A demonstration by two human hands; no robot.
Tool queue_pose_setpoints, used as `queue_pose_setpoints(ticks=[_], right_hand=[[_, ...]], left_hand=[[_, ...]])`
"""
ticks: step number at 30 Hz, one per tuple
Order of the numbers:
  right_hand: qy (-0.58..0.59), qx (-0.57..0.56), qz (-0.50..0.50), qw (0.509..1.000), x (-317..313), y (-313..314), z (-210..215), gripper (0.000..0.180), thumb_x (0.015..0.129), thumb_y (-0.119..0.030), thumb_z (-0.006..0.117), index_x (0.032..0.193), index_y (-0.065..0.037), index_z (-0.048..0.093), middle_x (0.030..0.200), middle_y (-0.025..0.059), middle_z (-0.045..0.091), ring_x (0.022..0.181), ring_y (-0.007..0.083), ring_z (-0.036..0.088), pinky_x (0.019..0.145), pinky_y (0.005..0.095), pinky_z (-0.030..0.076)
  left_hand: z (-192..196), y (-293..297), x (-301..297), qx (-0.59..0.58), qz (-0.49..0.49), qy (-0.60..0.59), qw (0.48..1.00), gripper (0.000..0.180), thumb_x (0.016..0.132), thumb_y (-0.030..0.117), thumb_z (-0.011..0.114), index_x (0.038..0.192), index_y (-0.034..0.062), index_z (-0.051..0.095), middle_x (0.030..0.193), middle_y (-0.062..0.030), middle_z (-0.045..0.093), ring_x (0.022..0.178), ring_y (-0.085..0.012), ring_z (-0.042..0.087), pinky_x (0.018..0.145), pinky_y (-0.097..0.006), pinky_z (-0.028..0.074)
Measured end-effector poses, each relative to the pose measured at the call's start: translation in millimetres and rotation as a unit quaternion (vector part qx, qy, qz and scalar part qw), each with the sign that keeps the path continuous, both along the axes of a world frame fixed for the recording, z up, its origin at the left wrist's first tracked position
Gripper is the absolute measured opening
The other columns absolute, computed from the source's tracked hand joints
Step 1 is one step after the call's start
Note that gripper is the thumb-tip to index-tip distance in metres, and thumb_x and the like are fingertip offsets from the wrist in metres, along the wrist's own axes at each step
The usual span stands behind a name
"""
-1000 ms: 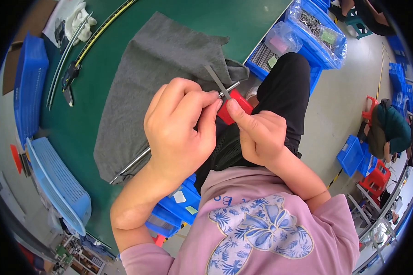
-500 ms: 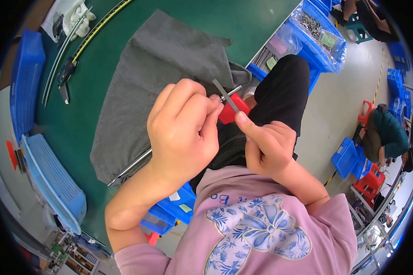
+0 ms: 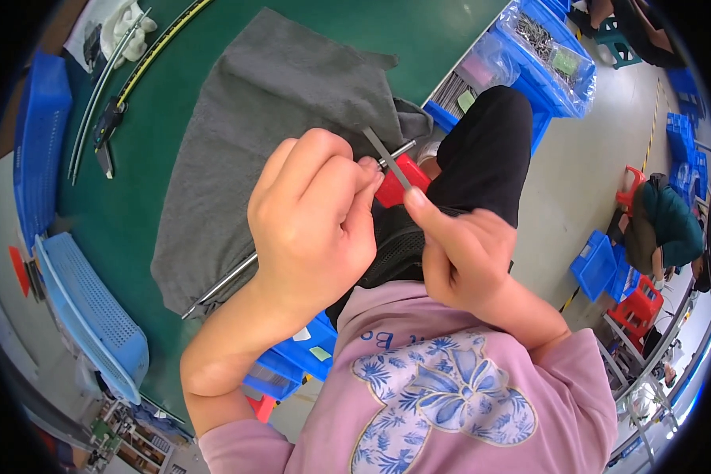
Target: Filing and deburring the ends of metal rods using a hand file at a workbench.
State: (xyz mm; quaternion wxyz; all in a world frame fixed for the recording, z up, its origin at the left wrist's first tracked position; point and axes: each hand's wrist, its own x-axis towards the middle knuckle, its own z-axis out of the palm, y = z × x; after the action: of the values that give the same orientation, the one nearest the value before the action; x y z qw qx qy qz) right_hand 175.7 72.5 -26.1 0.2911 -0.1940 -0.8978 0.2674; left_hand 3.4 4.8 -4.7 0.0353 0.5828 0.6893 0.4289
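Centrally, a small red-handled tool [image 3: 400, 181] is held between both hands above the lap. The left hand [image 3: 312, 217] is curled into a loose fist, its fingers [image 3: 361, 175] pinched together at the tips on the near end of the red handle, where a short metal shaft [image 3: 396, 153] is seen sticking out past the fingertips. The right hand [image 3: 462, 253] is closed as well, its thumb [image 3: 420, 207] pressed against a thin flat grey metal strip [image 3: 385, 157], which is held slanted across the red handle and crosses the shaft just beyond the left fingertips. Exactly how the strip and the shaft meet cannot be told.

Beyond the left fingers, a grey cloth [image 3: 276, 134] is spread over a green table [image 3: 174, 158]; its near edge hangs toward the person. A slim metal rod [image 3: 217, 286] is seen lying under the left wrist, at the lower edge of the cloth. Farther left of the fingers, a yellow-and-black ruler [image 3: 162, 49] and a caliper [image 3: 107, 126] are laid on the table, and a pale blue perforated tray [image 3: 87, 312] is set at the table's left edge. Past the right fingers, a black trouser leg [image 3: 486, 150] is visible, and beyond it blue bins [image 3: 545, 55] lined with clear bags of small metal parts. Well apart to the right, another person in a dark green top [image 3: 671, 225] is seated near blue and red crates [image 3: 600, 265].
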Motion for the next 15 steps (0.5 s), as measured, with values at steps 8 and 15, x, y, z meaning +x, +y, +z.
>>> queue_pose_setpoints(ticks=[8,15], right_hand=[[0.014,0.021,-0.006,1.000,-7,-2,-9,0.050,0.065,0.011,0.059,0.113,0.003,0.068,0.053,-0.0003,0.047,0.039,0.0148,0.042,0.043,0.0297,0.032],[0.095,0.053,-0.007,0.994,-25,3,-28,0.050,0.064,0.012,0.059,0.113,0.004,0.067,0.058,0.0024,0.053,0.042,0.0153,0.045,0.043,0.0293,0.032]], left_hand=[[0,0,-3,0.000,-0.004,0.009,1.000,0.019,0.065,-0.007,0.072,0.071,0.0021,0.057,0.074,-0.0076,0.052,0.062,-0.0258,0.050,0.053,-0.036,0.040],[1,1,-3,-0.005,-0.007,0.014,1.000,0.019,0.065,-0.007,0.072,0.071,0.0019,0.056,0.075,-0.0077,0.053,0.062,-0.0259,0.051,0.054,-0.036,0.041]])
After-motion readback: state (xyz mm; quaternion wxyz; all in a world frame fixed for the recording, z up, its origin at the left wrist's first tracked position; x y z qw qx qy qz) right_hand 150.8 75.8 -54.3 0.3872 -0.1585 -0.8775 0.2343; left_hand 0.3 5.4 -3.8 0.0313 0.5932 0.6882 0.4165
